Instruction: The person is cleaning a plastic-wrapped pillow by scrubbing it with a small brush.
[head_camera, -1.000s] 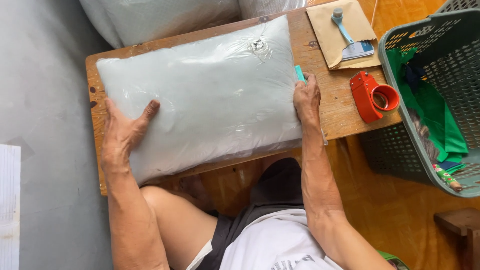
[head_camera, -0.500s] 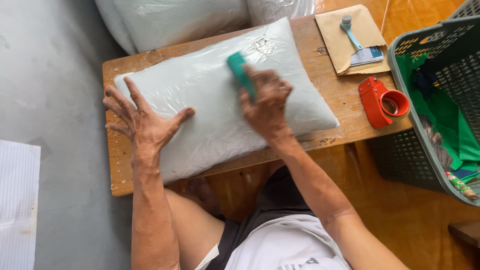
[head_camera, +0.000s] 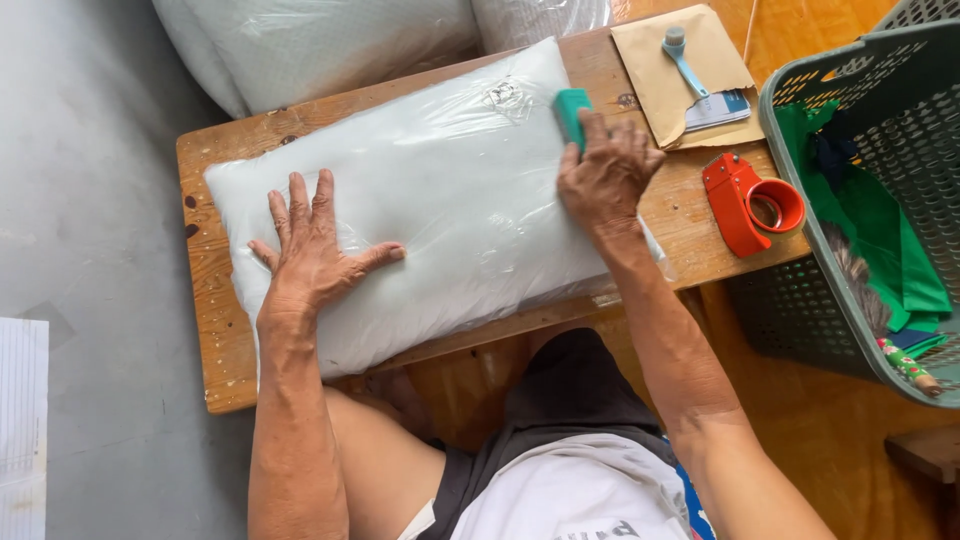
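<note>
The bagged pillow lies across the wooden surface. The left hand presses it flat, grip released (to steady it); the right hand grasps a green scraper at the pillow's far edge.

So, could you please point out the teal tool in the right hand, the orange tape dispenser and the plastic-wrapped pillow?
teal tool (head_camera: 571, 108), head view, on its flat end above the fingers.
orange tape dispenser (head_camera: 731, 205), head view, on its body.
plastic-wrapped pillow (head_camera: 460, 190), head view, on its top face between the hands.
</note>
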